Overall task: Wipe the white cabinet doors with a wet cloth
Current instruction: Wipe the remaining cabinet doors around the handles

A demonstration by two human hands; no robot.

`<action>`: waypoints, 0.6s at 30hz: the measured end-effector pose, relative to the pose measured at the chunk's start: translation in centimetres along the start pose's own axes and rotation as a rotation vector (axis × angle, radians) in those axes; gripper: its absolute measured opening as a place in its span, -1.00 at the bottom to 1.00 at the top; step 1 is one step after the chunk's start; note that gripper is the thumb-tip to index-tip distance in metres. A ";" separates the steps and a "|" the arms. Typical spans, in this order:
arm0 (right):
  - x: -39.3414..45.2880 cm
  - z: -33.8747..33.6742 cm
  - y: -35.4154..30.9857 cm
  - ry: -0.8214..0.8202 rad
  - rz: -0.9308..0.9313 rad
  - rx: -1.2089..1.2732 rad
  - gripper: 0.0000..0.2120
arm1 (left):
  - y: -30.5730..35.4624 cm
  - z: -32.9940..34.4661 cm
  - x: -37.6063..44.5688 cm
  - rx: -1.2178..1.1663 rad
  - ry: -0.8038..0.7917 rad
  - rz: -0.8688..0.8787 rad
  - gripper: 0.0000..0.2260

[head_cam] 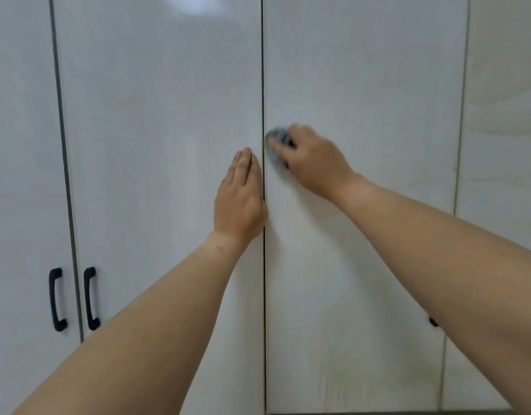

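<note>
Cloth (277, 146): one, grey, bunched and blurred; seen only where it pokes out past the fingers, pressed against the right middle door (363, 100) just beside the centre seam (262, 85), about mid-height. Most of it is covered by the hand, and its weave and wetness cannot be made out

Cabinet doors: three counted, white and glossy, all closed. The left middle door (156, 115) and the right middle door are shown nearly full width; the far left door (19, 145) is cut off by the frame edge. A pale panel (503, 145) at the far right is also cut off, and whether it is a door or a wall cannot be told. The tops of all are cropped

Handles: two black bow handles seen whole, one on the far left door (56, 299) and one on the left middle door (91, 298), set either side of the seam between them. A third dark handle (433, 322) on the right middle door is almost wholly hidden behind the right forearm

Right hand (313, 161): one, blurred, fingers curled over and clamped on the cloth, arm stretched out and reaching leftward across the right middle door

Left hand (240, 199): one, holding nothing, fingers straight and held together, laid flat against the right edge of the left middle door, fingertips pointing up along the centre seam, arm extended

Both forearms are bare and cut off at the lower frame edge
</note>
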State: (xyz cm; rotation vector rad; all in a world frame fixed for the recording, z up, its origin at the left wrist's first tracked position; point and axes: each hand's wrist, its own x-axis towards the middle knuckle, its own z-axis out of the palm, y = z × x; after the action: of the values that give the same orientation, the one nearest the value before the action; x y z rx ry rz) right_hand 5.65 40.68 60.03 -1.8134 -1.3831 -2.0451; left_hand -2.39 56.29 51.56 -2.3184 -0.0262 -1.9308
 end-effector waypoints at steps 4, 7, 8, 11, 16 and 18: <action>0.3 -0.2 -2.6 -0.002 0.392 0.095 -0.59 | 0.6 0.2 0.0 -0.006 -0.020 -0.059 -0.49; -6.2 0.9 -4.7 -0.045 0.002 0.087 -0.60 | 0.1 0.1 -0.1 -0.021 -0.043 -0.047 -0.48; -8.1 1.0 -4.3 -0.086 -0.105 0.061 -0.60 | -0.1 0.0 -0.1 -0.017 -0.043 -0.027 -0.46; -9.9 -0.2 -1.5 -0.140 -0.092 -0.055 -0.68 | 0.1 -0.1 -0.1 -0.028 -0.059 -0.003 -0.41; -7.1 -0.9 -1.2 0.044 0.960 0.142 -0.60 | 2.4 0.1 -1.0 -0.015 -0.100 -0.067 -0.36; -7.7 -0.2 -3.7 0.020 0.603 0.099 -0.52 | 3.9 0.3 -1.3 -0.010 -0.124 -0.085 -0.34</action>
State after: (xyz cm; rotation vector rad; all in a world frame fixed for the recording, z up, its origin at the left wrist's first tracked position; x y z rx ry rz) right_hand 5.66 39.03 51.61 -1.8592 -0.7733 -1.6406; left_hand -1.97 52.58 49.88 -2.4783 -0.1293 -1.8252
